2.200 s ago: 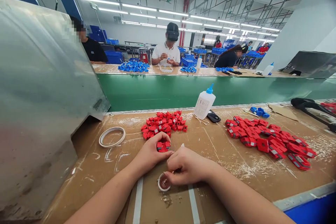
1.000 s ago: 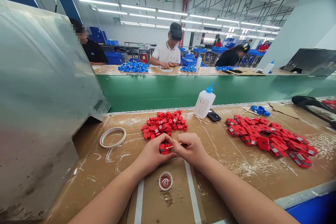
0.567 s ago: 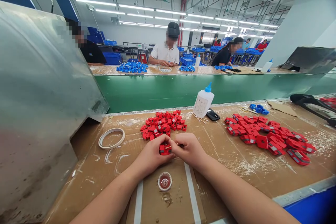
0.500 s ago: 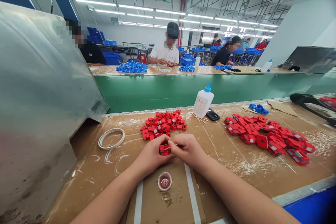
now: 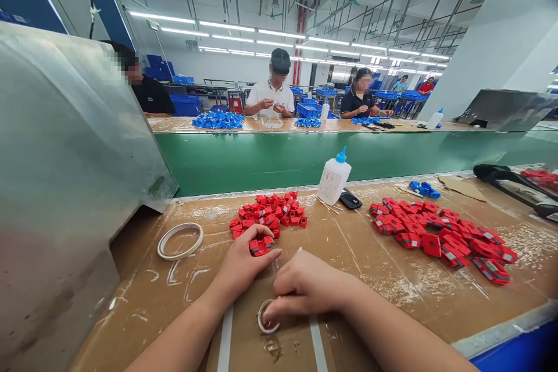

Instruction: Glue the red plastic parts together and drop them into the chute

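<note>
My left hand [image 5: 244, 263] is closed round a small red plastic part [image 5: 261, 246] with grey patches, its hollow side facing up. My right hand [image 5: 307, 286] is pinched over a small round cup [image 5: 267, 325] with a reddish inside, thumb and fingertips at its rim. A pale end of a thin stick [image 5: 300, 250] pokes out above the right knuckles; the rest is hidden by the hand. The cup stands on a cardboard sheet [image 5: 248, 354] with white tape strips. Just beyond my left hand lies a pile of red parts [image 5: 279, 209].
A white bottle with blue nozzle [image 5: 334, 180] stands beside thin sticks [image 5: 330, 206] and a black object [image 5: 350, 199]. More red parts [image 5: 440, 232] spread at right. A tape roll [image 5: 180, 242] lies left, near a metal housing [image 5: 74, 174]. Co-workers sit beyond the green belt [image 5: 253, 157].
My right hand has moved away from the red part, down to the cup. My left hand has shifted slightly left, still holding the part. The view has tilted up a little.
</note>
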Demonstrator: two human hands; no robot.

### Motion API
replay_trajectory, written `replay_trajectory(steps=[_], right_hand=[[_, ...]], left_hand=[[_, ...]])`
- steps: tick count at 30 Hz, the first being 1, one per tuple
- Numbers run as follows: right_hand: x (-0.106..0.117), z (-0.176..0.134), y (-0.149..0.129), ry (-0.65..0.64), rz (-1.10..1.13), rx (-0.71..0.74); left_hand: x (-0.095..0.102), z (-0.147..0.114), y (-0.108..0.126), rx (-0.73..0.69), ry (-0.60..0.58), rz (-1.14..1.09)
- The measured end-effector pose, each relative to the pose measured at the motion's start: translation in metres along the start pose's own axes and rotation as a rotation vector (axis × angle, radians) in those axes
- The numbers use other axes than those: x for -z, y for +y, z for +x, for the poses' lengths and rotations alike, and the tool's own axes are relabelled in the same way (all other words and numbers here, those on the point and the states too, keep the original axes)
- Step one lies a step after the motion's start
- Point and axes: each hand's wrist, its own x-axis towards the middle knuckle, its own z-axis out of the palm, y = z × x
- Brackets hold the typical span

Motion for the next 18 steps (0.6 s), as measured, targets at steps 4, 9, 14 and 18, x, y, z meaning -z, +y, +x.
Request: replay_trajectory(steps=[4,9,14,18], right_hand=[[0.022,-0.004,0.024,0.404,-0.22,-0.423],[0.036,-0.012,0.057,0.51,-0.365,-0.808],[0.031,-0.016,0.065,0.464,-0.345,-0.778],[0.032,-0.016,0.066,0.517,-0.296,-0.713]], left_hand=[[0.0,0.001,0.001,0.021,-0.022,0.03],[-0.002,-0.003,0.006,0.036,-0.062,0.007],[-0.003,-0.005,0.005,0.011,-0.079,-0.035],[-0.003,-0.006,0.006,-0.016,-0.097,-0.036]])
